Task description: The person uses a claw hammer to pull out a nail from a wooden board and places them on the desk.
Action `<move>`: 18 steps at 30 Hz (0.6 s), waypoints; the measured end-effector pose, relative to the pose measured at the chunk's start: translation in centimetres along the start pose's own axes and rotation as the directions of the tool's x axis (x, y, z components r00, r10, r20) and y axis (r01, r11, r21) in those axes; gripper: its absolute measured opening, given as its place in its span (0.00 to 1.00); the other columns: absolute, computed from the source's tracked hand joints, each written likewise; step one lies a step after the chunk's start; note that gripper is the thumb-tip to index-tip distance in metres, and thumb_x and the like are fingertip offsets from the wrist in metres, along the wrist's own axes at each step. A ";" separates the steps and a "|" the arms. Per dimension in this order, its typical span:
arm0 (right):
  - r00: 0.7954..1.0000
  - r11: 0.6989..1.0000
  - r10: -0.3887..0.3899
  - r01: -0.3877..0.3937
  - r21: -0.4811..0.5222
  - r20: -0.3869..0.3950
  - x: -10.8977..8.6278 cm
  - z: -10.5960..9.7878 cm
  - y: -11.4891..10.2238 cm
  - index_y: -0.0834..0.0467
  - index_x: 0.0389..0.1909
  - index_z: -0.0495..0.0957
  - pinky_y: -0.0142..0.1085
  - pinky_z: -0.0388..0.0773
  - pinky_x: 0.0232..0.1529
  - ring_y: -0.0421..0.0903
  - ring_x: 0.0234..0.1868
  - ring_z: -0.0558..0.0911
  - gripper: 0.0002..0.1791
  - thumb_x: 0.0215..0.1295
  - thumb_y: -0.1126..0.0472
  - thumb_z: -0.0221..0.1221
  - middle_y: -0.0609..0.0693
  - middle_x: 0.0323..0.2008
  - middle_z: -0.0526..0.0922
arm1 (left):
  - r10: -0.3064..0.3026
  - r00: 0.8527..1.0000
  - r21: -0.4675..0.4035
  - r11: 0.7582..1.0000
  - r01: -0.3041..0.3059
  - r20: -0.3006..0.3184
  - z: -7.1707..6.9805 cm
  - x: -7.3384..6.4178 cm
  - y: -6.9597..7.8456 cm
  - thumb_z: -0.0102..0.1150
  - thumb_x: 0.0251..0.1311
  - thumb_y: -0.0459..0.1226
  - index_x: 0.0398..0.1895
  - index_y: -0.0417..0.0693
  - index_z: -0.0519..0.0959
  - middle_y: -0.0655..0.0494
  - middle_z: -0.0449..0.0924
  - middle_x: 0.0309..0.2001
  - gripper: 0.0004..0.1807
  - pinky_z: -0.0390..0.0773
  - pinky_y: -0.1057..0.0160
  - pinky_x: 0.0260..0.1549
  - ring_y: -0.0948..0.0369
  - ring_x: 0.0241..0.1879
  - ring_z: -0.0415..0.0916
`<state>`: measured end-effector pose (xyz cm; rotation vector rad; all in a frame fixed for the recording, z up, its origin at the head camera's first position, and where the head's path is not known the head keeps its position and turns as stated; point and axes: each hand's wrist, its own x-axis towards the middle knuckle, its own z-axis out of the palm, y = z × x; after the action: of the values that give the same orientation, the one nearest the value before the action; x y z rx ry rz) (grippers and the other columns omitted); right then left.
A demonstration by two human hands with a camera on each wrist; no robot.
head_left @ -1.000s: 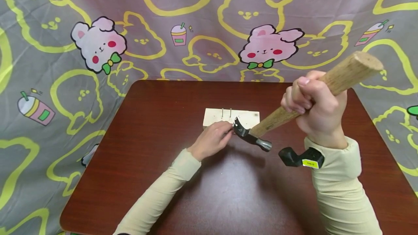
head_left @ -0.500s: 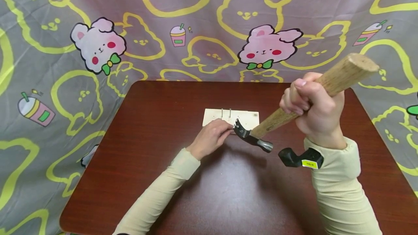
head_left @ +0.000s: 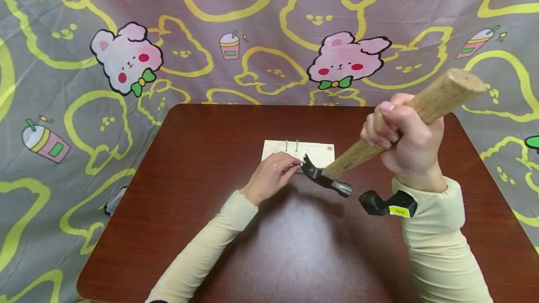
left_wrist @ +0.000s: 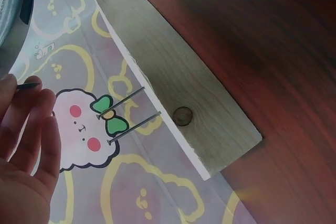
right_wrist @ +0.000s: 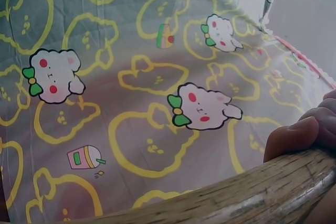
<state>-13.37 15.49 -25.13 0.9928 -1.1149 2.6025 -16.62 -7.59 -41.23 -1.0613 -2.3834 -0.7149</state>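
My right hand [head_left: 410, 141] grips the wooden handle of a claw hammer [head_left: 353, 159], fingers wrapped round it. The handle slants down to the left, and the steel head hangs over the board's near side, claw beside my left fingertips. My left hand [head_left: 268, 179] pinches a nail [left_wrist: 26, 85] between thumb and finger; its dark pointed end shows in the left wrist view, the rest hidden. Two nails [left_wrist: 135, 127] stand upright in the pale wooden board [head_left: 322, 152], behind my left hand. In the right wrist view, the handle [right_wrist: 226, 195] crosses below the fingers.
The board lies on a dark red-brown table [head_left: 189, 153], toward its far side. A grey curtain [head_left: 261, 8] with cartoon rabbits surrounds the table at the back and sides. A black wrist camera [head_left: 389, 203] sits on the right cuff.
My left hand shifts very slightly away toward the board, its fingers straightening a little. The hammer settles minutely lower, its handle end drifting left. The board and standing nails stay put.
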 end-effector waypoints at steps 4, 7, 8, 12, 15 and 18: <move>1.000 1.000 0.008 -0.008 -0.009 -0.001 -0.1 0.0 0.1 0.64 0.12 0.55 0.37 0.50 0.09 0.43 0.08 0.55 0.18 0.59 0.79 0.40 0.49 0.07 0.54 | -0.002 0.999 -0.008 1.000 0.002 -0.033 -0.1 -0.1 -0.1 0.66 0.56 0.33 0.38 0.46 0.84 0.58 0.86 0.34 0.06 0.78 0.65 0.40 0.63 0.35 0.80; 1.000 1.000 0.012 -0.012 -0.014 -0.002 -0.2 0.0 0.2 0.64 0.12 0.56 0.38 0.50 0.09 0.43 0.08 0.55 0.18 0.59 0.79 0.41 0.49 0.07 0.54 | -0.010 0.999 0.001 1.000 0.010 -0.054 -0.2 -0.2 -0.2 0.65 0.58 0.34 0.38 0.46 0.84 0.58 0.87 0.35 0.06 0.79 0.64 0.40 0.63 0.36 0.81; 1.000 1.000 0.014 -0.014 -0.015 0.000 -0.2 -0.1 0.2 0.64 0.12 0.56 0.38 0.50 0.09 0.43 0.08 0.54 0.18 0.60 0.79 0.41 0.49 0.07 0.54 | -0.017 0.998 0.004 1.000 0.017 -0.061 -0.3 -0.2 -0.2 0.65 0.58 0.34 0.38 0.45 0.84 0.58 0.87 0.35 0.06 0.79 0.64 0.41 0.63 0.36 0.81; 1.000 1.000 0.016 -0.016 -0.018 0.000 -0.2 -0.1 0.3 0.64 0.12 0.56 0.38 0.50 0.09 0.43 0.08 0.54 0.18 0.60 0.79 0.42 0.49 0.07 0.54 | -0.082 0.994 0.029 0.996 0.084 -0.073 -0.6 -0.3 -0.5 0.64 0.59 0.35 0.37 0.46 0.85 0.57 0.87 0.36 0.05 0.80 0.62 0.43 0.62 0.38 0.83; 1.000 1.000 0.016 -0.016 -0.020 -0.004 -0.3 -0.2 0.3 0.64 0.12 0.56 0.37 0.49 0.09 0.43 0.08 0.54 0.19 0.60 0.79 0.42 0.49 0.07 0.54 | -0.179 0.983 0.063 0.981 0.182 -0.052 -1.1 -0.8 -1.0 0.64 0.58 0.35 0.36 0.47 0.85 0.57 0.87 0.36 0.04 0.80 0.60 0.43 0.60 0.39 0.83; 1.000 1.000 0.015 -0.016 -0.023 -0.009 -0.3 -0.3 0.3 0.64 0.12 0.56 0.37 0.49 0.10 0.43 0.08 0.54 0.18 0.60 0.79 0.42 0.49 0.07 0.55 | -0.302 0.953 0.089 0.949 0.303 -0.019 -1.8 -1.7 -1.7 0.63 0.59 0.36 0.35 0.49 0.85 0.58 0.86 0.35 0.03 0.80 0.59 0.41 0.59 0.38 0.82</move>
<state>-13.39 15.49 -25.61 0.9709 -1.1523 2.5975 -16.59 -10.59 -41.32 -0.6614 -2.5777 -0.7000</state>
